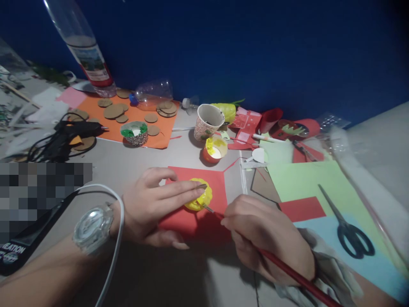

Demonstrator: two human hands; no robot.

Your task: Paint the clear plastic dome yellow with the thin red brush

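Observation:
A round, scalloped piece point(207, 195) coated in wet yellow paint lies on a sheet of red paper point(194, 230). The outstretched fingers of my left hand point(156, 204) rest on its top, and the thumb is spread apart from them. My right hand point(268, 238) is closed around a paintbrush point(284, 268) with a dark red handle. Its tip meets the lower right edge of the yellow piece. Beyond the red paper stands a small cut-down paper cup point(211, 157) with yellow paint inside.
A cut cup point(134, 140) of green paint and cardboard discs point(113, 111) sit on orange paper point(162, 140). Behind are a paper cup point(200, 132) and a tall bottle point(92, 64). A glue gun point(79, 128) lies left. Black scissors point(354, 238) rest right. A white cable point(119, 230) crosses my left wrist.

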